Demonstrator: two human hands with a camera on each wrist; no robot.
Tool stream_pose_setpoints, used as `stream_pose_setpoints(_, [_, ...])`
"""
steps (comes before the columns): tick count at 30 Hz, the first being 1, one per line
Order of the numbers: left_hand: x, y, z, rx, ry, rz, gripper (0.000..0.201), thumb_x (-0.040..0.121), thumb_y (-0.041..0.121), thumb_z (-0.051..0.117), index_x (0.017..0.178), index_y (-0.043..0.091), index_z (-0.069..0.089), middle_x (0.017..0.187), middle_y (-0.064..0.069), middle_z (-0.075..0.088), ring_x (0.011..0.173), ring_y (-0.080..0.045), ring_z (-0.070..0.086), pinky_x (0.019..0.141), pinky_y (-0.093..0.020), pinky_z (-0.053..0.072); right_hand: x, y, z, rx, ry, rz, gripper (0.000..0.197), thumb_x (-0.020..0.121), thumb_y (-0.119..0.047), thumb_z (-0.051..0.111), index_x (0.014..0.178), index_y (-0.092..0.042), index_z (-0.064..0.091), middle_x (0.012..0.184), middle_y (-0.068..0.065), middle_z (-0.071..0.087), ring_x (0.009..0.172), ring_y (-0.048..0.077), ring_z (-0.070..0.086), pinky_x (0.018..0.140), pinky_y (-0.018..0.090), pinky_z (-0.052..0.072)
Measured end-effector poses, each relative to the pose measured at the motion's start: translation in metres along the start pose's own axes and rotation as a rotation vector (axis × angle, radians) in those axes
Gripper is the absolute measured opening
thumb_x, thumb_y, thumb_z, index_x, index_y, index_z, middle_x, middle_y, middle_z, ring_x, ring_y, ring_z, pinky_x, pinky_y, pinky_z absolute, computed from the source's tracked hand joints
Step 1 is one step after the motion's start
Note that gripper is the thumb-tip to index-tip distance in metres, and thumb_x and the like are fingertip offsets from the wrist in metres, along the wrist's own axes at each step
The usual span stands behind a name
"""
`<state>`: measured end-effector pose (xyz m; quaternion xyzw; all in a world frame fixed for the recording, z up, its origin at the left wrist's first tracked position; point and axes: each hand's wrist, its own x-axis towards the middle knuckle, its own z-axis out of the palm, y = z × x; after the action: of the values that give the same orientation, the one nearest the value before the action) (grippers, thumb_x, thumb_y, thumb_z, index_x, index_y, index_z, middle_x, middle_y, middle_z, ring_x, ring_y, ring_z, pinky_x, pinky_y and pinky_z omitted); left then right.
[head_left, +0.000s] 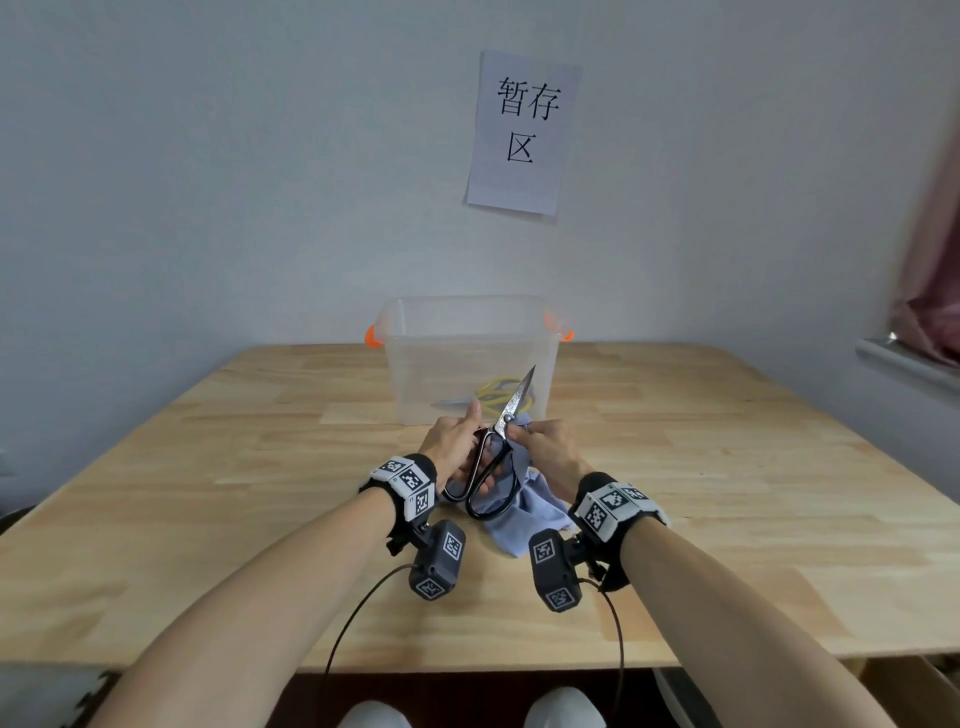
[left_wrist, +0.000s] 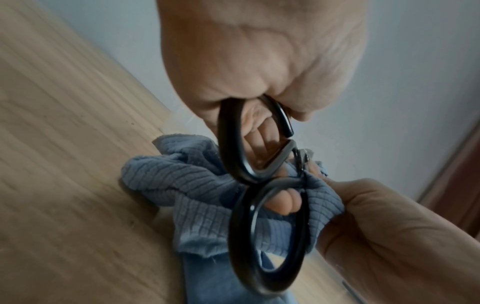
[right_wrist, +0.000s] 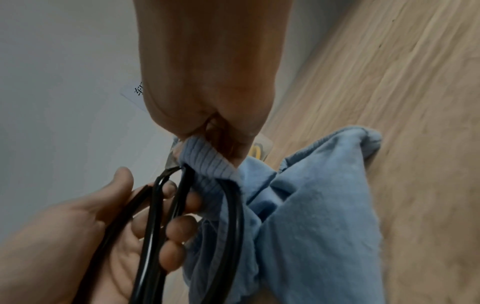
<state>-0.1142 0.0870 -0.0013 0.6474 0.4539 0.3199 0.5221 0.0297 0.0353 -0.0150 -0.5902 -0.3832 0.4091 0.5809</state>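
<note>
Black-handled metal scissors point up and away over the middle of the wooden table, blades together. My left hand grips one handle loop, fingers curled through it. My right hand pinches a blue ribbed cloth against the scissors near the pivot. The cloth hangs down from that pinch onto the table. The second loop hangs free in front of the cloth. In the right wrist view the left hand holds the black loops.
A clear plastic bin with orange handle clips stands behind the hands; something yellow and a bluish item lie in it. A paper sign hangs on the wall above. A pink curtain hangs at the right edge.
</note>
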Motion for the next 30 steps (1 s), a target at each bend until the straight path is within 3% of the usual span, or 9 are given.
stream_pose_setpoints(3, [-0.003, 0.0, -0.004, -0.104, -0.047, -0.034, 0.06, 0.101, 0.053, 0.04, 0.09, -0.002, 0.06, 0.069, -0.018, 0.062, 0.047, -0.031, 0.061, 0.042, -0.033, 0.052, 0.002, 0.008, -0.004, 0.081, 0.062, 0.026, 0.025, 0.101, -0.01, 0.053, 0.081, 0.002, 0.064, 0.073, 0.019, 0.063, 0.052, 0.022, 0.063, 0.044, 0.025, 0.049])
stream_pose_setpoints(9, [-0.001, -0.005, -0.016, -0.132, -0.02, -0.046, 0.059, 0.103, 0.051, 0.038, 0.087, -0.002, 0.061, 0.072, -0.024, 0.064, 0.048, -0.032, 0.062, 0.044, -0.034, 0.053, -0.001, 0.001, -0.008, 0.219, -0.074, 0.092, 0.033, 0.106, -0.023, 0.043, 0.102, 0.007, 0.059, 0.075, 0.019, 0.058, 0.058, 0.025, 0.058, 0.05, 0.028, 0.045])
stream_pose_setpoints(12, [-0.001, -0.006, -0.015, -0.137, 0.001, -0.031, 0.059, 0.103, 0.05, 0.038, 0.083, -0.002, 0.061, 0.072, -0.022, 0.062, 0.044, -0.03, 0.061, 0.038, -0.027, 0.047, -0.002, -0.002, 0.001, 0.281, -0.124, 0.116, 0.037, 0.107, -0.02, 0.038, 0.089, 0.006, 0.058, 0.075, 0.017, 0.059, 0.056, 0.021, 0.061, 0.05, 0.027, 0.047])
stream_pose_setpoints(15, [0.004, -0.006, -0.011, -0.106, 0.032, -0.023, 0.06, 0.101, 0.052, 0.04, 0.077, 0.003, 0.063, 0.067, -0.016, 0.063, 0.048, -0.029, 0.059, 0.045, -0.031, 0.048, -0.007, -0.006, 0.009, 0.306, -0.165, 0.112, 0.032, 0.107, -0.014, 0.038, 0.088, -0.001, 0.059, 0.092, 0.018, 0.061, 0.085, 0.025, 0.063, 0.09, 0.037, 0.049])
stream_pose_setpoints(17, [0.006, -0.006, -0.01, -0.111, 0.036, -0.027, 0.06, 0.101, 0.052, 0.04, 0.077, 0.003, 0.064, 0.062, -0.013, 0.063, 0.047, -0.029, 0.059, 0.048, -0.035, 0.051, -0.012, -0.008, 0.012, 0.269, -0.19, 0.105, 0.027, 0.105, -0.012, 0.041, 0.095, 0.002, 0.061, 0.099, 0.021, 0.064, 0.095, 0.031, 0.061, 0.103, 0.046, 0.043])
stream_pose_setpoints(22, [-0.006, 0.001, -0.004, -0.086, 0.028, -0.038, 0.056, 0.103, 0.047, 0.039, 0.078, 0.001, 0.06, 0.044, -0.001, 0.055, 0.03, -0.015, 0.049, 0.032, -0.018, 0.036, -0.012, -0.005, 0.013, 0.084, -0.17, 0.007, 0.024, 0.099, -0.018, 0.057, 0.089, 0.002, 0.064, 0.086, 0.023, 0.065, 0.072, 0.033, 0.064, 0.073, 0.045, 0.057])
stream_pose_setpoints(24, [-0.008, 0.002, -0.001, -0.059, 0.03, -0.031, 0.055, 0.104, 0.045, 0.038, 0.081, 0.002, 0.062, 0.039, 0.004, 0.052, 0.029, -0.011, 0.047, 0.032, -0.015, 0.035, -0.01, -0.001, 0.015, 0.024, -0.12, -0.017, 0.029, 0.093, -0.028, 0.068, 0.084, -0.001, 0.069, 0.081, 0.024, 0.067, 0.068, 0.034, 0.065, 0.07, 0.045, 0.057])
stream_pose_setpoints(27, [0.0, -0.006, 0.0, 0.0, 0.03, 0.015, 0.053, 0.101, 0.055, 0.038, 0.085, 0.021, 0.075, 0.059, -0.005, 0.068, 0.055, -0.022, 0.065, 0.057, -0.026, 0.051, 0.002, 0.006, 0.017, -0.106, -0.035, -0.049, 0.053, 0.066, -0.061, 0.077, 0.076, -0.009, 0.074, 0.078, 0.016, 0.074, 0.076, 0.037, 0.071, 0.076, 0.053, 0.059])
stream_pose_setpoints(30, [0.004, -0.011, 0.0, 0.019, 0.019, 0.049, 0.051, 0.094, 0.066, 0.038, 0.091, 0.035, 0.078, 0.078, -0.011, 0.074, 0.077, -0.034, 0.069, 0.073, -0.039, 0.054, 0.014, 0.013, 0.015, -0.109, -0.05, -0.064, 0.081, 0.051, -0.07, 0.079, 0.078, 0.005, 0.07, 0.074, 0.027, 0.068, 0.064, 0.035, 0.064, 0.07, 0.058, 0.056])
